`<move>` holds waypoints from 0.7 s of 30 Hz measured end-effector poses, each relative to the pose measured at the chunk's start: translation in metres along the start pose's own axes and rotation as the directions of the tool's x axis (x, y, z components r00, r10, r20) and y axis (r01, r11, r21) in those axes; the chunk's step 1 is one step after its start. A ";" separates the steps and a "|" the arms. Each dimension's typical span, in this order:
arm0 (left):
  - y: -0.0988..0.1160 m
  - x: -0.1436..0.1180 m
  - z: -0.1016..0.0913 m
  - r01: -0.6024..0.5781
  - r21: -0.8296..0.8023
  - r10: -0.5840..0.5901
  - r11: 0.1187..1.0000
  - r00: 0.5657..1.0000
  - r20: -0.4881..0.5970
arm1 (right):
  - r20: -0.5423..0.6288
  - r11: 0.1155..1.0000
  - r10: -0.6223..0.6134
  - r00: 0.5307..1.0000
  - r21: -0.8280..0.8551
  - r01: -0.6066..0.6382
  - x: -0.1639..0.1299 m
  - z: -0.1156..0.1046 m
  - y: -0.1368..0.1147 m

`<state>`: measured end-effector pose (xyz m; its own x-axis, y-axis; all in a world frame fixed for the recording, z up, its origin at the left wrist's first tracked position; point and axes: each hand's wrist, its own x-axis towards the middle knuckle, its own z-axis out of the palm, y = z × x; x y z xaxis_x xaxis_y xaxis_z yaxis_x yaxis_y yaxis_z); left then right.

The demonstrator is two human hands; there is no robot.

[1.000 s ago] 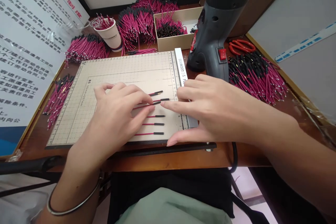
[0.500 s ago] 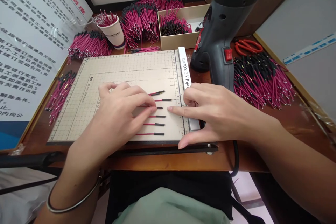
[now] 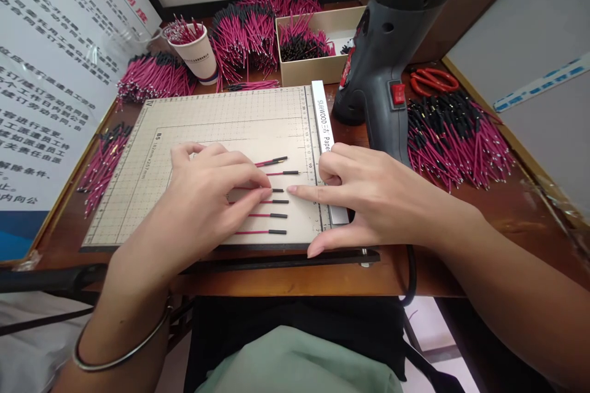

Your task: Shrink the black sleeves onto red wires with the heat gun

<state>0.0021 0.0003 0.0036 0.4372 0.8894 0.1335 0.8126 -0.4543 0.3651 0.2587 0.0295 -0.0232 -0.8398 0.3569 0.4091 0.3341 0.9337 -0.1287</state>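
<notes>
Several short pink wires with black sleeved ends (image 3: 266, 216) lie in a row on a beige gridded cutting board (image 3: 216, 123). My left hand (image 3: 209, 196) lies flat over their left parts, fingertips pressing on the middle wires. My right hand (image 3: 369, 196) rests at the board's right edge by the white ruler strip (image 3: 322, 126), its index finger stretched left and touching the black tip of a middle wire (image 3: 278, 190). Neither hand grips anything.
A grey heat gun (image 3: 387, 67) stands behind my right hand. Heaps of pink wires (image 3: 456, 135) lie at the right, left and back. A paper cup (image 3: 196, 55), a cardboard box (image 3: 318, 43) and red scissors (image 3: 431, 81) sit at the back.
My right index finger has slid from the second wire's tip down to the third wire's tip, which now sits further left. The left hand has barely shifted.
</notes>
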 end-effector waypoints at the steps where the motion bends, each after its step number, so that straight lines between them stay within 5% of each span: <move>1: 0.000 0.000 0.000 0.006 -0.001 -0.006 1.000 1.000 -0.001 | 0.004 1.000 0.001 1.000 0.001 -0.001 0.000 0.000 0.000; 21: 0.001 0.002 0.001 -0.014 -0.009 0.014 1.000 1.000 0.004 | -0.016 1.000 -0.011 1.000 0.000 0.011 0.001 0.000 0.000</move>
<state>0.0039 0.0015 0.0033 0.4498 0.8829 0.1351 0.8031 -0.4660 0.3713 0.2576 0.0300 -0.0227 -0.8364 0.3459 0.4252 0.3249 0.9376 -0.1237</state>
